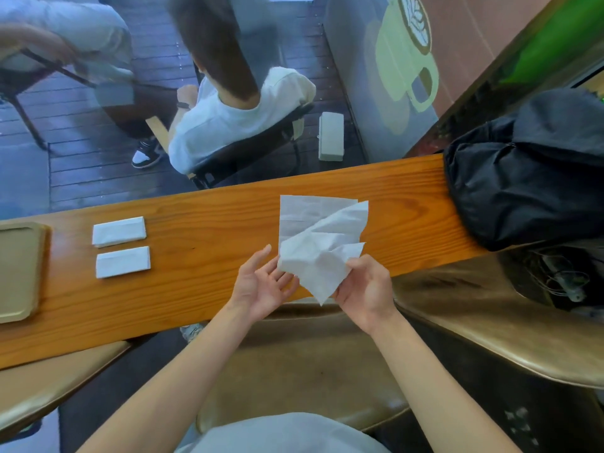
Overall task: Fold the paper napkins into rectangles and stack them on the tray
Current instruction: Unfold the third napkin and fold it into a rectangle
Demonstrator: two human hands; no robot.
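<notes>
Two white paper napkins folded into neat rectangles (119,231) (123,261) lie side by side on the long orange wooden surface (209,223), just right of the gold metal tray (19,269) but not yet on it. The tray, as far as it shows, holds nothing. Well to the right of the tray, the right hand (364,289) pinches a crumpled white napkin (322,256) at its lower corner, fingers curled round the paper, while the left hand (261,282) is open, palm up, fingertips just touching the napkin's left edge. A flat, unfolded white sheet (307,212) lies beneath it on the surface. By my reckoning, folding is partway through and all the stacking remains.
</notes>
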